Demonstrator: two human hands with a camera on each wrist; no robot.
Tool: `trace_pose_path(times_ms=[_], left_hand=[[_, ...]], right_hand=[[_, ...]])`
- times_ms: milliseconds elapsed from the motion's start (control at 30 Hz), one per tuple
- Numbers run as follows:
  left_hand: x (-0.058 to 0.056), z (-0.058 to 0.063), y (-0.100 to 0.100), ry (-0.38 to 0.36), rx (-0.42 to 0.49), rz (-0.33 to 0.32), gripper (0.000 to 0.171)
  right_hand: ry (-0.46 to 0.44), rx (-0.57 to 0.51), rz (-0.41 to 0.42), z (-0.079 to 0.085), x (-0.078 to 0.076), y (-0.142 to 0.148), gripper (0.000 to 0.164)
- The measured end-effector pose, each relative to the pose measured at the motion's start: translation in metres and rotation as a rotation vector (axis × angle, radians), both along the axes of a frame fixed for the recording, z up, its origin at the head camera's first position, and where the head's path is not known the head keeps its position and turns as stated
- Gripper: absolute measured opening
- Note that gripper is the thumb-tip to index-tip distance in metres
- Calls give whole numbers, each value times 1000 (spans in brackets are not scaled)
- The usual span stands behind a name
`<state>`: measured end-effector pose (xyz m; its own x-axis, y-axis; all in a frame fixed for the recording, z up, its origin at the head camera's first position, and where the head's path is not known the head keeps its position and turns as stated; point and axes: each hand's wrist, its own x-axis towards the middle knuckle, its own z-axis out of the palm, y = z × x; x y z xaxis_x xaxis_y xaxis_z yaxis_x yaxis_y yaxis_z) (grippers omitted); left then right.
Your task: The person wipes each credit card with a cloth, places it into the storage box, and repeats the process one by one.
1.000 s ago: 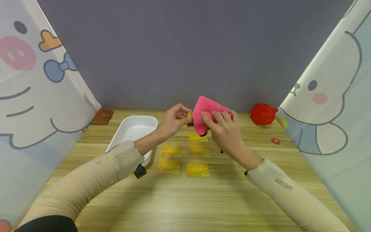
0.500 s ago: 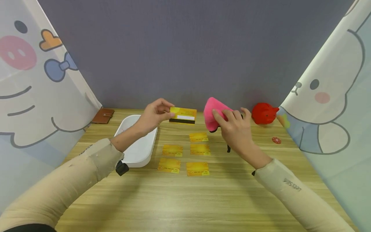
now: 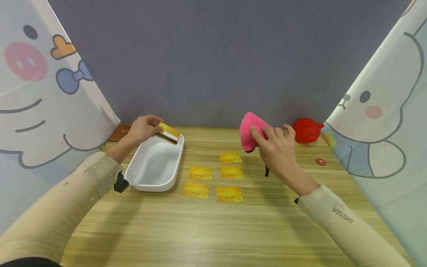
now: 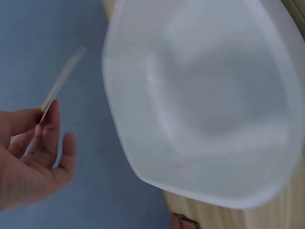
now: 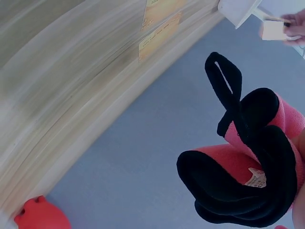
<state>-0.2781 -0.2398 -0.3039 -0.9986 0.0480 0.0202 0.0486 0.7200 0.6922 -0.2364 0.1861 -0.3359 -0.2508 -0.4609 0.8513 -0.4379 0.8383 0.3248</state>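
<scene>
Left hand: pinching a thin yellow card aloft, near the far rim of the white tray.
Right hand: gripping a pink pouch off the table.
Step, seemingly: card transfer, not yet set down.
Next: likely needing a steady pinch above the rim.
Pouch: soft plush, folded, black-edged, looped.
Tray: smooth, round-cornered.
Table: wood-grained, bearing five flat cards.
Beyond: rounded red piggy bank.

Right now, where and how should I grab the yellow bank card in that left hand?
Probably pinch the yellow bank card by its free right end, coming from the right. The left hand pinches the opposite end, and the card is thin and flat, so thumb and finger should fit on its two faces.
</scene>
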Motion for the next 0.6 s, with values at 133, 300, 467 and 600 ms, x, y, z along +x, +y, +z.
trace_pose_path(times_ms=[133, 300, 467, 600], left_hand=[[-8, -14, -11, -80, -31, 37, 43], [-16, -31, -13, -213, 57, 47, 45], [-22, -44, -7, -310, 102, 66, 44], [-27, -51, -5, -309, 102, 78, 45]], right_hand=[[-6, 6, 5, 0, -1, -1, 32], [-16, 11, 10, 1, -1, -1, 33], [-21, 11, 9, 0, 0, 1, 33], [-14, 8, 9, -1, 0, 1, 31]])
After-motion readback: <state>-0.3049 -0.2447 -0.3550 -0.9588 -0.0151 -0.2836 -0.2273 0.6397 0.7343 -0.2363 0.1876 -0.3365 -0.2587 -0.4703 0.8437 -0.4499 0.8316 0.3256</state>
